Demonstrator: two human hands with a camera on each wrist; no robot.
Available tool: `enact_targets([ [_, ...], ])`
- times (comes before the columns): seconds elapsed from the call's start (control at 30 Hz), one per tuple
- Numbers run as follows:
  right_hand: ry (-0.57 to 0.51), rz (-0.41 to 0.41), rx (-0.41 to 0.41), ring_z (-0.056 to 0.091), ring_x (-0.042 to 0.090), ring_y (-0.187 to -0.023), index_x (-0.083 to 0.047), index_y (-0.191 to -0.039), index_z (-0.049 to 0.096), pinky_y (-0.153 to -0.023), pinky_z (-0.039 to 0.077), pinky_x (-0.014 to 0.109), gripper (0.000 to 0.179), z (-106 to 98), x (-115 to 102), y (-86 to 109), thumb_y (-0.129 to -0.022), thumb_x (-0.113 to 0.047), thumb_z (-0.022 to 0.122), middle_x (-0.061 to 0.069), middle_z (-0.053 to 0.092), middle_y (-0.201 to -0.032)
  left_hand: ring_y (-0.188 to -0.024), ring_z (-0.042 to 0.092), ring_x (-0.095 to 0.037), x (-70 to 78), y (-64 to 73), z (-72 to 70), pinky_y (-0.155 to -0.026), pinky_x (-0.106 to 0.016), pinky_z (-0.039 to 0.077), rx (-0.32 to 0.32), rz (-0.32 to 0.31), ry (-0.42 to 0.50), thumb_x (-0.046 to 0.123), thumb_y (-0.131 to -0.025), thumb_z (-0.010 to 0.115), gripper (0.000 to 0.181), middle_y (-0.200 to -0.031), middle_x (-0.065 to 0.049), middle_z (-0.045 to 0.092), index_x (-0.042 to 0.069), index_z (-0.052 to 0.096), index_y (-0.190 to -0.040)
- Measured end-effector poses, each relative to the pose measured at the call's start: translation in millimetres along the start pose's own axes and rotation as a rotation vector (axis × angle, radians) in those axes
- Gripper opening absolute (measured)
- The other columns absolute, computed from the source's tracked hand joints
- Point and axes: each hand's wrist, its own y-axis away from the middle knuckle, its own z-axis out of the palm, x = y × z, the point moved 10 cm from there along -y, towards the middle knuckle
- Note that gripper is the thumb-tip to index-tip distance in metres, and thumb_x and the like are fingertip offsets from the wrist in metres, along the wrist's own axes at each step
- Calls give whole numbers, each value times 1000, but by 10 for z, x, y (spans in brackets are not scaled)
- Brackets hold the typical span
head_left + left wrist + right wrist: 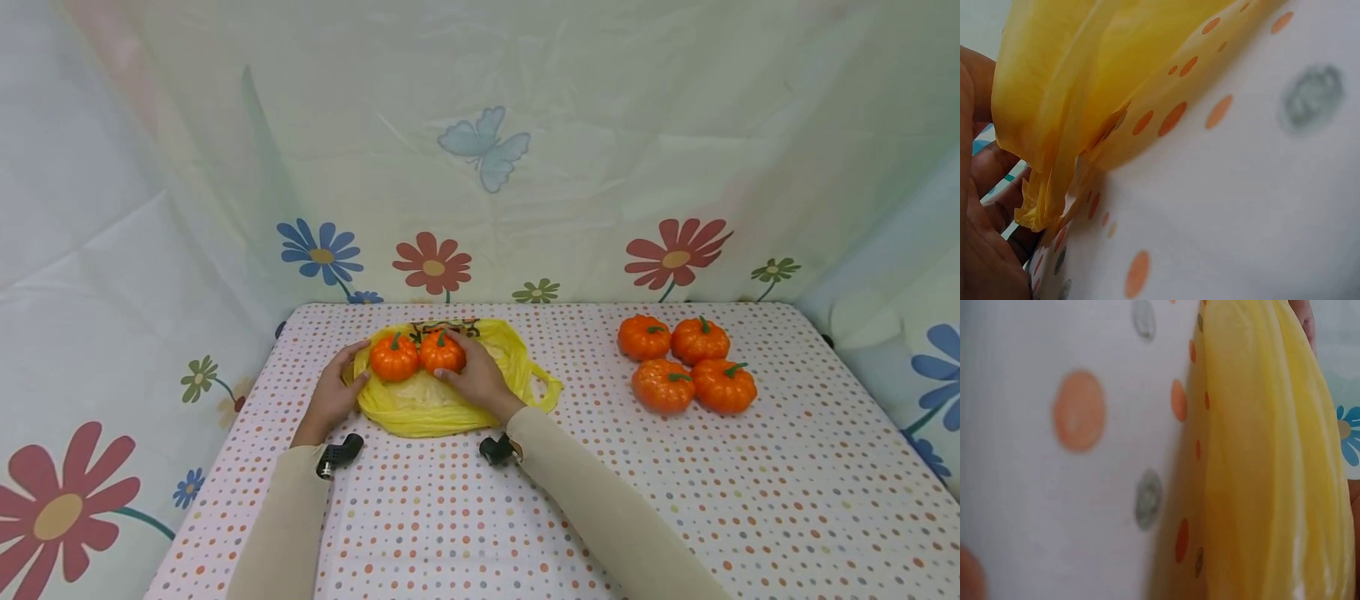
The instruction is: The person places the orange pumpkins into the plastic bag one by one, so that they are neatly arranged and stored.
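Note:
A yellow plastic bag [427, 419] lies spread on the table, with two small orange toy pumpkins on it. My right hand [482, 375] holds the right-hand pumpkin [441, 353], thumb at its near side and fingers behind it. The other pumpkin [394, 360] sits close to its left. At the bag's left edge is my left hand [335, 393], thumb and fingers apart, holding nothing. The left wrist view has its fingers [991, 167] beside a gathered corner of the yellow bag [1054, 106]. Yellow folds [1266, 456] hide most of the right hand in the right wrist view.
Several more orange toy pumpkins [663, 387] stand grouped at the table's back right. One bag handle [551, 390] sticks out to the right. A dotted cloth [450, 533] covers the table, and a flowered curtain [570, 183] hangs behind its far edge.

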Motion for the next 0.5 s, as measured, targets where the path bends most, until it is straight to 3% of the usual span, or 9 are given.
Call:
enact_targets([
  [0.33, -23, -19, 20, 45, 29, -139, -19, -152, 39, -117, 37, 43, 77, -16, 6, -41, -85, -18, 77, 9, 45, -152, -151, 25, -28, 1, -1, 7, -124, -54, 16, -4, -1, 1, 12, -98, 57, 51, -158, -5, 38, 23, 45, -146],
  [0.5, 21, -12, -4, 38, 32, -144, -27, -155, 30, -119, 34, 45, 81, 3, 5, -45, -88, -21, 74, 11, 39, -156, -150, 26, -28, 2, -6, 3, -124, -53, 17, -7, 3, 1, 11, -97, 57, 51, -157, -6, 39, 21, 45, -146],
])
